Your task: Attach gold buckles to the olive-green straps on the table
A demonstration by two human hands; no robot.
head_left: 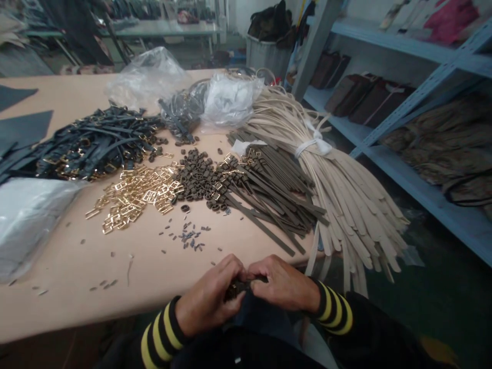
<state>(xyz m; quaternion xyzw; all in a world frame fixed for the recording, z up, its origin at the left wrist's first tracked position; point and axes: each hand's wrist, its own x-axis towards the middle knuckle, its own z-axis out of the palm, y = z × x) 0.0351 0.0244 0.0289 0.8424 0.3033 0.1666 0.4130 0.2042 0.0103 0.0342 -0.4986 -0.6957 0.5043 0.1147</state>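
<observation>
Just past the table's front edge, over my lap, my left hand [215, 294] and my right hand [282, 284] meet, fingers closed. Between them is a dark olive strap [235, 288] with a glint of gold, apparently a buckle; the fingers hide most of it. Ahead on the table lies a pile of olive straps [277, 189], some fitted with gold buckles. Left of it are a heap of dark strap loops [194, 177] and a heap of loose gold buckles [142, 192]. Small dark metal pieces [190, 237] are scattered nearer to me.
A tied bundle of cream straps [346, 200] hangs over the table's right edge. Black buckled straps [100, 138] are piled at the left, behind a white plastic-wrapped packet [34, 220]. Clear plastic bags [149, 77] stand at the back. Blue shelving [415, 169] rises on the right.
</observation>
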